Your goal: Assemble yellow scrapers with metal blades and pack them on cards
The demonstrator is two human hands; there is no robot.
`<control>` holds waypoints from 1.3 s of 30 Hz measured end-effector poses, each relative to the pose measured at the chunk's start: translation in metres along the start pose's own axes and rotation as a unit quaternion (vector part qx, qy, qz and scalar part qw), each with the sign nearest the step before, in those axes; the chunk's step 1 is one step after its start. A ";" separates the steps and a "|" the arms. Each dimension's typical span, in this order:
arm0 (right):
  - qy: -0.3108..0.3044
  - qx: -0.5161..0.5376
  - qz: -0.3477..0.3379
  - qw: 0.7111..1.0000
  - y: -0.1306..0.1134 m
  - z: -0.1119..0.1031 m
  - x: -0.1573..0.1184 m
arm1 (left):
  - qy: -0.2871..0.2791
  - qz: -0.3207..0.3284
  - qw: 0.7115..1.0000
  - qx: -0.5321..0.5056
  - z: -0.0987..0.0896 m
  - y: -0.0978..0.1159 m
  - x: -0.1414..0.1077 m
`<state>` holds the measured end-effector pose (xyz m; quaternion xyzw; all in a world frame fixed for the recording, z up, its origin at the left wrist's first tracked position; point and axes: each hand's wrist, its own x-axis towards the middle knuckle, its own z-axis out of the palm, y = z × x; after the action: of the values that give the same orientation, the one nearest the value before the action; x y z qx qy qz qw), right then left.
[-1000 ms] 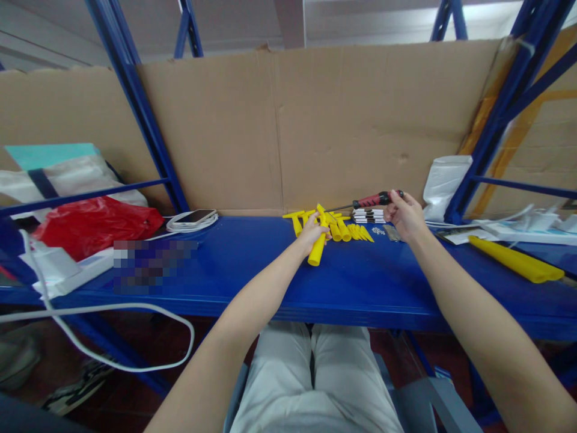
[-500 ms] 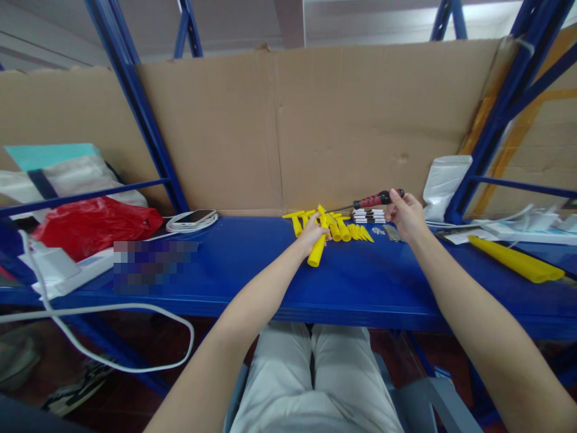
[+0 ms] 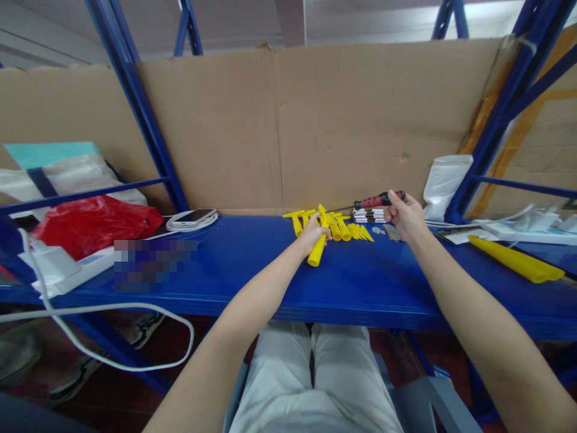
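Observation:
My left hand (image 3: 312, 233) is closed around a yellow tube-shaped part (image 3: 317, 251), whose wide end points toward me. A red and black screwdriver (image 3: 373, 201) lies level in the air, its handle end pinched by my right hand (image 3: 400, 210). Its shaft reaches left to the top of the held yellow part; the exact contact of the tip is too small to tell. Several yellow parts (image 3: 343, 231) lie behind and to the right of my left hand. Beneath the screwdriver sit small black-and-white packets (image 3: 368, 216). Small light pieces (image 3: 377, 230) lie beside them.
On the blue table (image 3: 252, 264), a phone (image 3: 198, 215) rests on a coiled white cable at left, near a red bag (image 3: 101, 225). A yellow object (image 3: 518, 260) and a power strip (image 3: 541, 231) are at right. Cardboard (image 3: 342, 120) stands behind.
My hands, the yellow part and the screwdriver are almost unmoved, with only a slight shift of the screwdriver handle. At lower left, another person's feet have shifted under the table.

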<state>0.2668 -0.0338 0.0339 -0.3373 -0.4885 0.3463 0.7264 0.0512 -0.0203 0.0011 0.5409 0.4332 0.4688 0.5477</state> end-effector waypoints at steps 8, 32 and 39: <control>0.057 0.031 -0.021 0.998 0.005 -0.003 0.006 | 0.008 0.030 0.999 -0.007 -0.001 0.000 0.002; -0.186 -0.329 0.217 0.900 0.011 0.000 -0.012 | 0.089 0.019 0.991 0.095 -0.006 -0.015 0.020; -0.331 -0.468 0.257 0.778 0.010 -0.003 -0.017 | 0.096 0.021 0.987 0.131 -0.002 -0.013 0.013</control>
<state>0.2633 -0.0428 0.0168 -0.6130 -0.6960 0.3392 0.1573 0.0521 -0.0072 -0.0111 0.5693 0.5300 0.4689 0.4185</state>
